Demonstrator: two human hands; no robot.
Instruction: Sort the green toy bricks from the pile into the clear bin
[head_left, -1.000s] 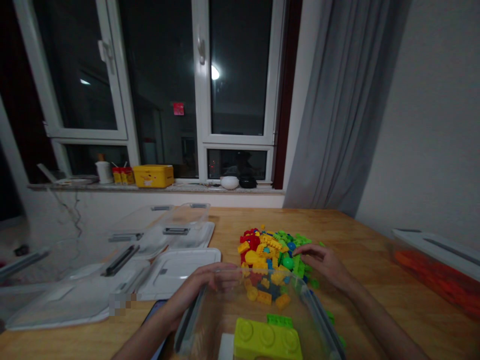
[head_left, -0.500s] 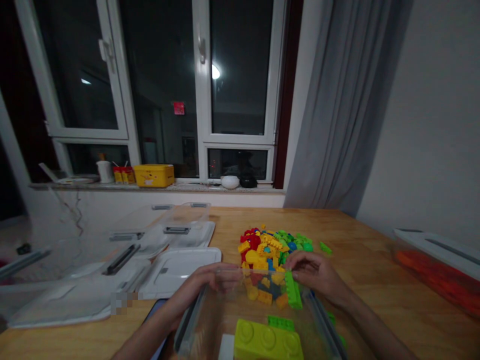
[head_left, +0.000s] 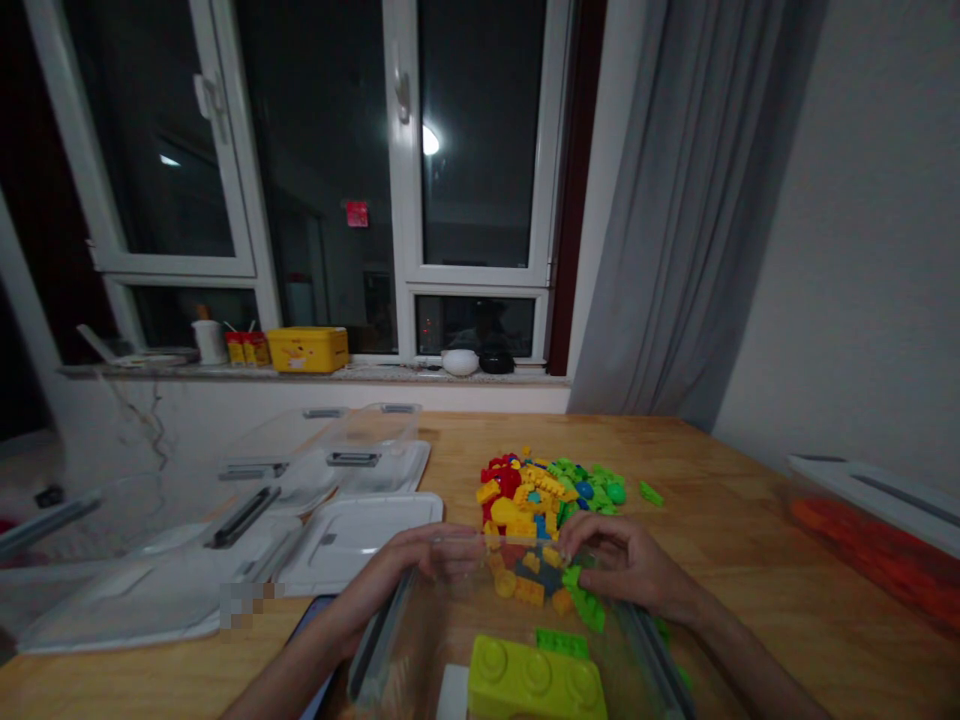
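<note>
A clear plastic box (head_left: 416, 650) with grey side latches stands in front of me. My left hand (head_left: 431, 555) grips its far left corner, fingers laid along the far rim. Over the far right corner is my right hand (head_left: 626, 565), its thumb and curled fingers pinching a green toy brick (head_left: 585, 602) that hangs tilted at the box wall. Inside the box are a big yellow-green block (head_left: 536, 680) and a flat green brick (head_left: 562, 643). Just beyond lies a heap of red, yellow, green and blue toy bricks (head_left: 544, 490), partly seen through the box wall.
White lids (head_left: 352, 525) and more clear boxes (head_left: 379, 428) fill the table's left side. A lidded box of orange-red pieces (head_left: 862, 535) stands at the right edge. One loose green brick (head_left: 651, 493) lies right of the heap. A dark flat device (head_left: 311, 625) is under my left forearm.
The green brick at my right hand has tipped and dropped slightly. My right fingers have shifted a little left and down. My left hand and the box stay put.
</note>
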